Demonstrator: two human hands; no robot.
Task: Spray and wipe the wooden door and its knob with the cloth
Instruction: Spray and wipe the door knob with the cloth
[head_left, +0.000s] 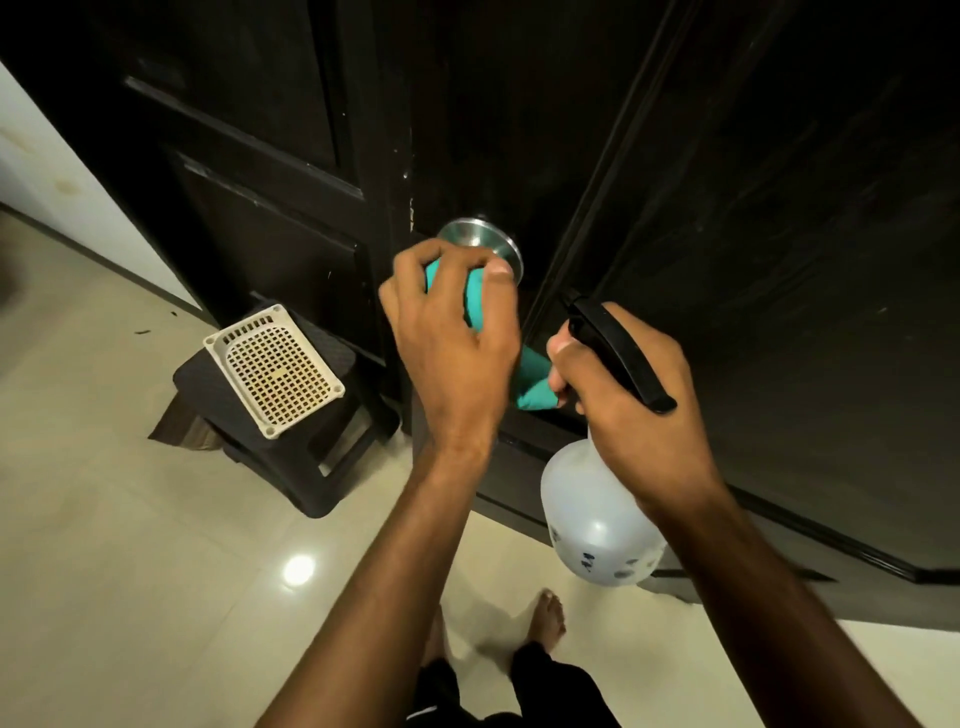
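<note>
Left hand (447, 332) has its fingers (415, 265) curled round the teal cloth (475, 301), which is bunched over the knob (480, 244) on the dark wooden door (727, 208). The knob's round plate shows bare above the thumb; a tail of cloth hangs down to the right of the wrist. Right hand (623, 384) holds the spray bottle (597, 519) by its black head, fingers clamped round the neck, nozzle aimed toward the door just beside the knob.

Judged stage: knob wipe in hand; door panels likely outstanding.

Risks:
- The hanging tail lies close to the nozzle; a squeeze now could wet cloth and hand instead of the wood.
- A hard rub may turn the knob and swing the door.
- Drips on the glossy tile floor (156, 571) beside bare feet (548, 618) invite a slip.
- The stool (291, 457) with its basket (275, 369) stands near the door's edge and could be struck.
</note>
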